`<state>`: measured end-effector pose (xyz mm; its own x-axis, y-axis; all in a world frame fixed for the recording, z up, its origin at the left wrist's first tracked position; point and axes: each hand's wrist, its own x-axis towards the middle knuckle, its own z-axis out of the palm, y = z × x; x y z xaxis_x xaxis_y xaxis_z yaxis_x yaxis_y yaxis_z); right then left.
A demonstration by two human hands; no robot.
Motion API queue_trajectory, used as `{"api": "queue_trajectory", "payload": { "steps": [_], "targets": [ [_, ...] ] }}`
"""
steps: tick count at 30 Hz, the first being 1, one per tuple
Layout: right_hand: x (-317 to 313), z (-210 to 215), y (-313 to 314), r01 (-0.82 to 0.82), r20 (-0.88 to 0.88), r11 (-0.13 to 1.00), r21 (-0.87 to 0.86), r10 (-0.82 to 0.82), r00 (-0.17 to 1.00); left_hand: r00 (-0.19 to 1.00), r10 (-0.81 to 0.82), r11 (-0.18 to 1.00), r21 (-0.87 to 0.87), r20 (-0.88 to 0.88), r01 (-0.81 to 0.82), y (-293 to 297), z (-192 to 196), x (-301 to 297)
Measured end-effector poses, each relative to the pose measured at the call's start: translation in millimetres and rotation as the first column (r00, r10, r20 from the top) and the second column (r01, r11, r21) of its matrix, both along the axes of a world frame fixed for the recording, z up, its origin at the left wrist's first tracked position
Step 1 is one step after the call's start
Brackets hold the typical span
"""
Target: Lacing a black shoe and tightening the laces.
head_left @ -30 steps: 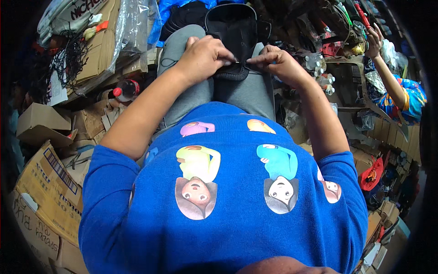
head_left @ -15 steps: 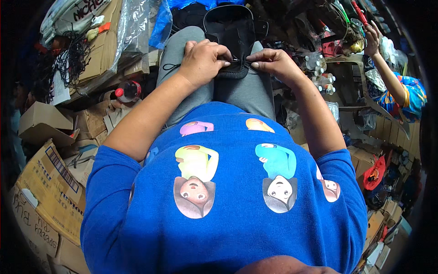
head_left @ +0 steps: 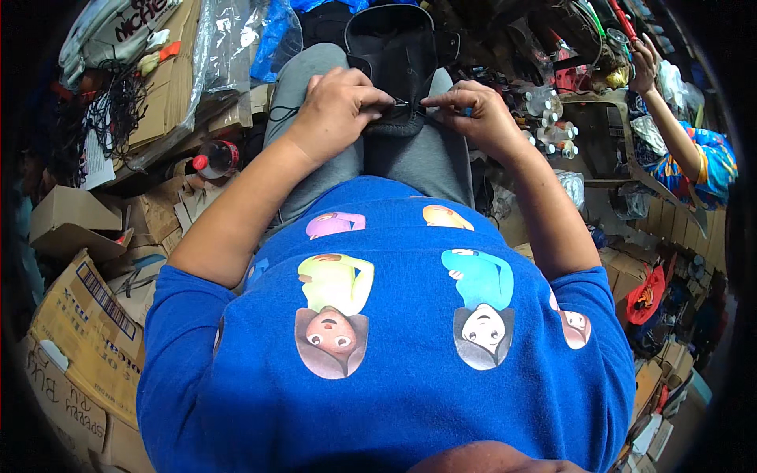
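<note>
A black shoe upper (head_left: 392, 55) lies on my lap over grey trousers, its near edge toward me. My left hand (head_left: 337, 106) pinches that near edge with closed fingers. My right hand (head_left: 467, 106) grips the same edge from the other side. Between the two hands a thin metal needle or tool tip (head_left: 402, 102) shows at the black material; which hand holds it I cannot tell. A dark thread (head_left: 281, 113) trails off to the left over my thigh.
Cardboard boxes (head_left: 79, 315) crowd my left side, with a red-capped bottle (head_left: 214, 158) and plastic sheeting (head_left: 229, 47) behind. Small white bottles (head_left: 548, 126) stand to the right. Another person's arm (head_left: 670, 118) in a patterned sleeve reaches up at the far right.
Both hands stay pinched on the shoe's near edge; they have drawn slightly closer together, and the view has shifted a little.
</note>
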<state>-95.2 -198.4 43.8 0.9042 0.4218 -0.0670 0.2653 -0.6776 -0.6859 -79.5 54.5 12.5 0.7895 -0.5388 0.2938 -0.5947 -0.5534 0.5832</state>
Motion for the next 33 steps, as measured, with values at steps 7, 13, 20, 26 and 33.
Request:
{"api": "queue_trajectory", "payload": {
  "steps": [7, 13, 20, 26, 33],
  "targets": [
    [2.9, 1.8, 1.5, 0.182, -0.352, 0.967, 0.176, -0.111, 0.930, 0.999, -0.013, 1.000, 0.027, -0.040, 0.015, -0.4, -2.3, 8.0],
    [12.1, -3.1, 1.1, 0.267, -0.510, 0.924, 0.273, -0.097, 0.855, 0.983, 0.030, 0.999, 0.032, -0.182, -0.024, -12.2, 0.9, 9.6],
    [8.3, -12.4, 2.2, 0.280, -0.510, 0.895, 0.347, -0.070, 0.857, 0.929, 0.103, 0.994, 0.080, -0.355, -0.080, -22.5, 13.7, 2.7],
    [11.0, 3.7, -0.4, 0.057, -0.293, 0.988, 0.143, -0.012, 0.956, 0.982, 0.030, 0.981, -0.181, -0.189, -0.065, -12.2, 4.0, 12.2],
    [-1.9, -1.1, 7.9, 0.325, -0.515, 0.884, 0.335, -0.117, 0.849, 0.961, 0.091, 0.995, -0.017, -0.260, -0.099, -16.0, 5.2, 4.5]
  ]
}}
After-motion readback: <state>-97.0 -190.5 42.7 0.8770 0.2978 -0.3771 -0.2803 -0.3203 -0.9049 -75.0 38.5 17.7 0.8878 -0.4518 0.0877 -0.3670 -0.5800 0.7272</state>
